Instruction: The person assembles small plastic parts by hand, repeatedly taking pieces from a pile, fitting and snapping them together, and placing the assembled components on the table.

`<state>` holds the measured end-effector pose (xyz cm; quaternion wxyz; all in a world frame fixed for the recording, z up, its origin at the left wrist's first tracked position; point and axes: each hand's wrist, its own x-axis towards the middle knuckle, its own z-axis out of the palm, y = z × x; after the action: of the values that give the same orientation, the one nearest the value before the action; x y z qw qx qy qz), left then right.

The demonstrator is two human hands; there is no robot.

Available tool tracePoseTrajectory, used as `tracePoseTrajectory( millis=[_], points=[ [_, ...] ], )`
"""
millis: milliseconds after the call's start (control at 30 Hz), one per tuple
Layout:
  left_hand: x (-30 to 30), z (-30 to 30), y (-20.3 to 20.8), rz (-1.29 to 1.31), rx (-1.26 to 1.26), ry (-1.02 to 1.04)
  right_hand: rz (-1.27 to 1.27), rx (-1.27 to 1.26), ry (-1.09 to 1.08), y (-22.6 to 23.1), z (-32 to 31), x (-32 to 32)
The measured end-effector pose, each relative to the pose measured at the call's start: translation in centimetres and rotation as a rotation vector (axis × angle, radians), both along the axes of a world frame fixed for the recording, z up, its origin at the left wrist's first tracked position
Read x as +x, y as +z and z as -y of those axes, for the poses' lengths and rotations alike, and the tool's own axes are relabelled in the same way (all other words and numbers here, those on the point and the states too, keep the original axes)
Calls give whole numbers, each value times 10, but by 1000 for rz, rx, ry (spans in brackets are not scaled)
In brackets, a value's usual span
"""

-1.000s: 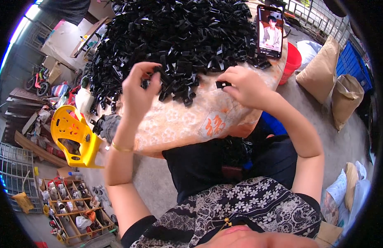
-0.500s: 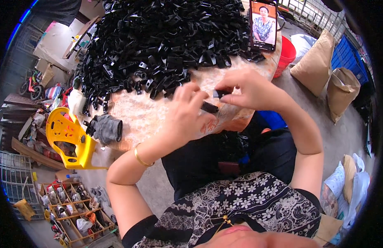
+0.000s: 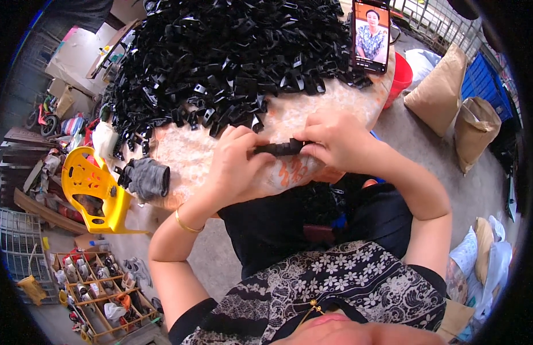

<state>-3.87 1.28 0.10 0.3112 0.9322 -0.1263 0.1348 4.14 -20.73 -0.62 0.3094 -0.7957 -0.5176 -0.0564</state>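
Between both hands is a small, long black plastic part [image 3: 282, 148], held level over the near edge of the table. My left hand [image 3: 239, 156] pinches its left end with thumb and fingers. The right end is gripped by the thumb and fingertips of my right hand [image 3: 331, 140]. Whether it is one piece or two joined pieces cannot be made out. Beyond my hands, a big heap of similar black plastic parts [image 3: 226, 57] covers the far side of the table. The fingers partly hide the ends of the held part.
A patterned cloth [image 3: 186, 150] covers the table. A grey rolled cloth [image 3: 147, 179] lies at its left edge, and a phone [image 3: 370, 37] stands at the far right. Around it are a yellow chair [image 3: 94, 190], a red bucket [image 3: 399, 77], paper sacks [image 3: 436, 86] and a shoe rack [image 3: 102, 293].
My hands were apart, each with a black piece at the fingers. They have come together, and the black pieces now meet in one line between them.
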Motion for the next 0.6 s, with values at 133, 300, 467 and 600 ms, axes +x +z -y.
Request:
tracePoseTrajectory(
  millis=[133,300,467,600],
  points=[
    [2,-2,0,-10,50,-28,-4,33,37,2,-9,-2],
    [0,6,-5,-6,19,-56,-23,136,69,-12,-18,-3],
    [11,-4,9,-108,2,-191,-244,-130,222,10,-1,12],
    [49,-61,21,385,402,120,-388,-73,205,22,14,30]
  ],
)
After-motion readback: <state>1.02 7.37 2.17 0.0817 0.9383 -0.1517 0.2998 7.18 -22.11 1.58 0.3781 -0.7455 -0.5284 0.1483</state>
